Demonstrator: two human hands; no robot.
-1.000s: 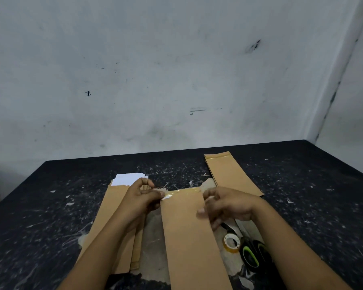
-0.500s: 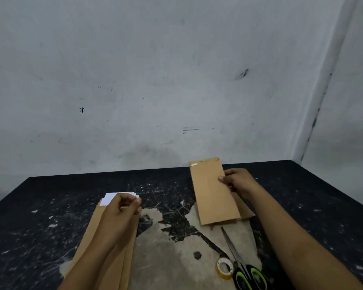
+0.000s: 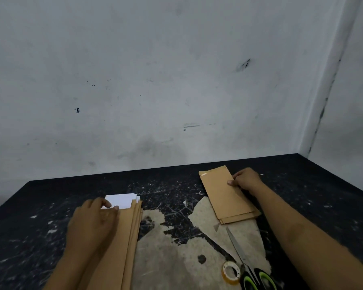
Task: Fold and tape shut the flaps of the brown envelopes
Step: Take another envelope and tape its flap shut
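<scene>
A taped brown envelope (image 3: 222,193) lies on top of another sealed one at the right of the black table; a strip of clear tape shines at its far left corner. My right hand (image 3: 246,181) holds its right edge, thumb on top. A stack of open brown envelopes (image 3: 126,237) with white paper (image 3: 122,199) sticking out of their far ends lies at the left. My left hand (image 3: 94,222) rests on that stack, fingertips at the white paper. A roll of clear tape (image 3: 231,272) sits near the front right.
Scissors (image 3: 242,258) with green and black handles lie next to the tape roll. The black table (image 3: 323,195) is scratched, with a worn bare patch in its middle. A grey wall rises right behind the far edge and at the right.
My right hand carried the taped envelope from the middle to the pile at the right and laid it down. My left hand went back to the stack at the left.
</scene>
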